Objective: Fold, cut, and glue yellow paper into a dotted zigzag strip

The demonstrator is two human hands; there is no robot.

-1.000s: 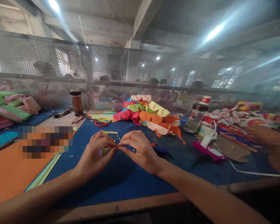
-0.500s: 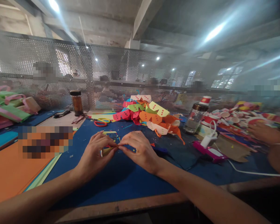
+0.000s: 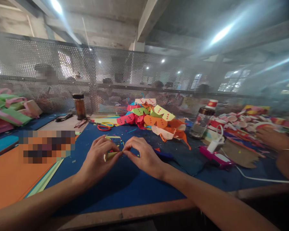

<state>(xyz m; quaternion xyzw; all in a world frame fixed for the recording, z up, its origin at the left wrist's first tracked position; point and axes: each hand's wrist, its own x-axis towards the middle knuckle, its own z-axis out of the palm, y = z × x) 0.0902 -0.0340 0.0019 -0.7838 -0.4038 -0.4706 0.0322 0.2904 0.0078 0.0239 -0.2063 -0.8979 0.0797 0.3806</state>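
Red-and-white cup (image 3: 211, 103): far right; print's too tiny to read;
Left hand (image 3: 97, 158): half curled, pinching yellowish paper (image 3: 112, 155) near centre, over the blue table (image 3: 132, 192);
Right hand (image 3: 145, 157): curled into a pinch, touching the left's tips; can't tell what's inside

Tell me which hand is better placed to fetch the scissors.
Left, in my judgement: the scissors lie just beyond the left hand, while the right hand is farther off to the right. The left fingers seem to hold a pale yellow piece, though, so that may need setting down first.
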